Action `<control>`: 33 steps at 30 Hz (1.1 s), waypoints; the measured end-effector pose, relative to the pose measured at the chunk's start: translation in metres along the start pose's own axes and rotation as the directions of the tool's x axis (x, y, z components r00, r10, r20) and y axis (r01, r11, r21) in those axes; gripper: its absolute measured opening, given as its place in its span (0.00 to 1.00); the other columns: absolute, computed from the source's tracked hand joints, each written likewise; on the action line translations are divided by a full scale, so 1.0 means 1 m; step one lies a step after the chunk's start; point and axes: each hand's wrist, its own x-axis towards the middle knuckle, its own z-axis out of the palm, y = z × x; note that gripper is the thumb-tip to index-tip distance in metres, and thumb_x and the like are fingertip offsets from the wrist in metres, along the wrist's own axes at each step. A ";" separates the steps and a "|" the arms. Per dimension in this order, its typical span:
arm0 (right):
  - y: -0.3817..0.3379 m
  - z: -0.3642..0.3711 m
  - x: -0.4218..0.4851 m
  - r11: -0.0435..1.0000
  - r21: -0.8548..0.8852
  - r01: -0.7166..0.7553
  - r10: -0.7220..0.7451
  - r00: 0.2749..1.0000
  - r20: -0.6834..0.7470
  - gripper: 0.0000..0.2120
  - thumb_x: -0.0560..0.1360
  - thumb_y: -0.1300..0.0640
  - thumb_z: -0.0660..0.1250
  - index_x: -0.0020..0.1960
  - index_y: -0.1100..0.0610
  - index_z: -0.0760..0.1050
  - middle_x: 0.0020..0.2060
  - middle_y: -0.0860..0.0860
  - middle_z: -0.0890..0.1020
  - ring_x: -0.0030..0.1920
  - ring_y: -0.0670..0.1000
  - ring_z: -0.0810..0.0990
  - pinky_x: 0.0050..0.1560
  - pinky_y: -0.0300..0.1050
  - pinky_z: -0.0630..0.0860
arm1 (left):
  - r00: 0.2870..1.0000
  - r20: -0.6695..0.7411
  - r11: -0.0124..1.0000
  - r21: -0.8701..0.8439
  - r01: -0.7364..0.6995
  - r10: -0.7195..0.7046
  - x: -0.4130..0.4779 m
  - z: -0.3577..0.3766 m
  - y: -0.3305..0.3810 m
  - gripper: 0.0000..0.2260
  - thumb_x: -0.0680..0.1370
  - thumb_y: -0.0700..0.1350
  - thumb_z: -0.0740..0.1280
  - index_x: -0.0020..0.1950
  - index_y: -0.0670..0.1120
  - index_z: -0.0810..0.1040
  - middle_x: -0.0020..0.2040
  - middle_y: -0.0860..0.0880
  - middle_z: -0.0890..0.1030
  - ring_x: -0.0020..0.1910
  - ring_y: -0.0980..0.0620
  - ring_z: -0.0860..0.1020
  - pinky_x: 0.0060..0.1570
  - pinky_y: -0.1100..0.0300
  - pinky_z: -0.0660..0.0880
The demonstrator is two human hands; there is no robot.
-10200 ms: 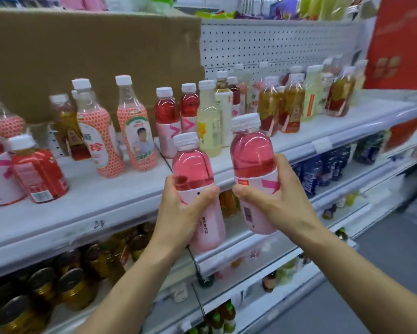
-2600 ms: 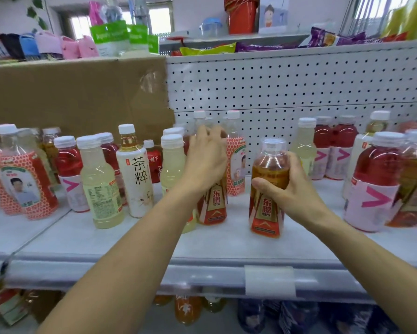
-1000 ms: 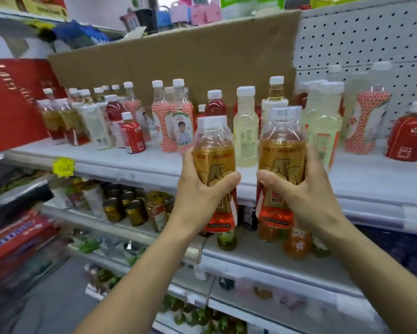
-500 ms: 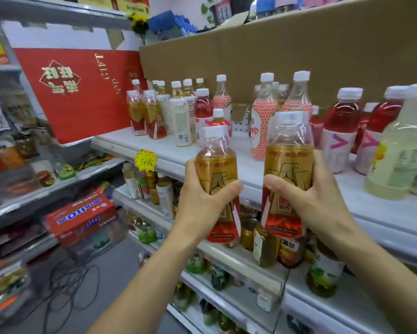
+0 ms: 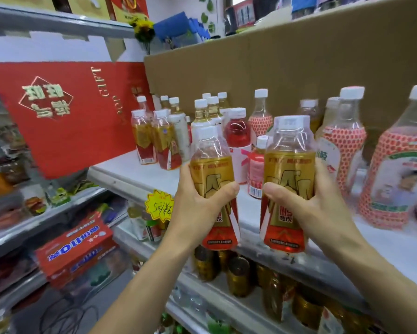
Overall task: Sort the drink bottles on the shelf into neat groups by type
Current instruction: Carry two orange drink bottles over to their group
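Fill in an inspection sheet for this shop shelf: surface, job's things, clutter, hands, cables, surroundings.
Surface: white shelf, front strip bare.
Job's things: left amber bottle and right amber bottle held in front of the shelf; matching amber pair stands at its left end.
Clutter: red drink bottle and strawberry-pattern bottles mixed together.
Hands: left hand grips the left amber bottle; right hand grips the right amber bottle.
Cables: dark cable looped on the floor.
Surroundings: cardboard backing, red board, yellow price tag, cans below.

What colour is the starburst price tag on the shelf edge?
The tag is yellow, seen in the head view.
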 end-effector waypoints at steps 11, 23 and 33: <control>0.017 0.014 0.023 0.977 -0.178 -0.115 0.038 0.921 -0.388 0.35 0.62 0.41 0.73 0.65 0.43 0.63 0.52 0.41 0.79 0.49 0.34 0.80 0.48 0.38 0.75 | 0.936 0.307 0.984 -0.097 -0.148 0.171 0.084 0.021 -0.026 0.28 0.70 0.53 0.77 0.59 0.72 0.63 0.53 0.70 0.77 0.54 0.71 0.76 0.52 0.69 0.73; 0.008 0.013 0.020 0.624 -0.676 -0.392 0.141 0.908 -0.396 0.30 0.68 0.45 0.72 0.64 0.45 0.60 0.58 0.48 0.70 0.56 0.48 0.71 0.54 0.47 0.70 | 0.862 0.449 0.970 -0.160 -0.181 0.235 0.109 0.028 -0.056 0.37 0.67 0.62 0.74 0.71 0.64 0.57 0.65 0.59 0.73 0.62 0.60 0.75 0.53 0.68 0.71; 0.041 0.040 0.061 0.439 -0.798 -0.413 -0.098 0.861 -0.499 0.24 0.77 0.52 0.69 0.65 0.61 0.62 0.60 0.58 0.70 0.53 0.58 0.76 0.44 0.48 0.71 | 0.806 0.537 0.965 -0.064 -0.255 0.248 0.119 0.018 -0.071 0.45 0.65 0.69 0.71 0.75 0.64 0.52 0.70 0.58 0.69 0.70 0.55 0.70 0.69 0.44 0.71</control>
